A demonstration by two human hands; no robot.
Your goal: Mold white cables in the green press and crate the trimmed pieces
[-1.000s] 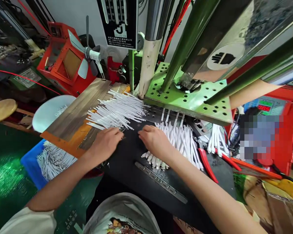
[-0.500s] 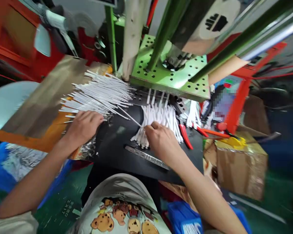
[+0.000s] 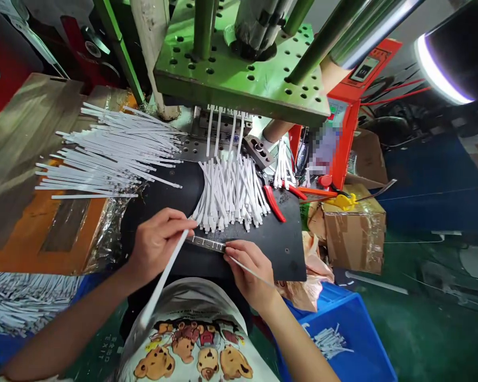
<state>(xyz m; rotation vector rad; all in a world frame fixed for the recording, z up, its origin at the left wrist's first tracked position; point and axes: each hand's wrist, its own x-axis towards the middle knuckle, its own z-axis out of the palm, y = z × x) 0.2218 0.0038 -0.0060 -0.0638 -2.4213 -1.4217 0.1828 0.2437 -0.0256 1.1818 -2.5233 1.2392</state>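
Observation:
My left hand (image 3: 157,241) is closed on a long white strip (image 3: 163,276) that slants down toward my shirt. Its upper end reaches a narrow metal fixture bar (image 3: 207,243) at the near edge of a black work plate (image 3: 279,249). My right hand (image 3: 249,265) pinches a thinner white strip (image 3: 253,273) at the bar's right end. Just beyond the bar lies a fanned bunch of white cable pieces with moulded ends (image 3: 231,196). A large loose pile of straight white strips (image 3: 111,154) lies on the wooden board to the left.
A green perforated press plate (image 3: 239,79) with steel columns hangs over the back of the bench. Red-handled cutters (image 3: 274,202) lie right of the bunch. A cardboard box (image 3: 354,228) stands at the right, a blue bin (image 3: 342,339) with a few pieces below it.
Both hands left the piles and drew back to the near edge of the black plate, each now holding a white strip at the metal bar. The view tilted down and right.

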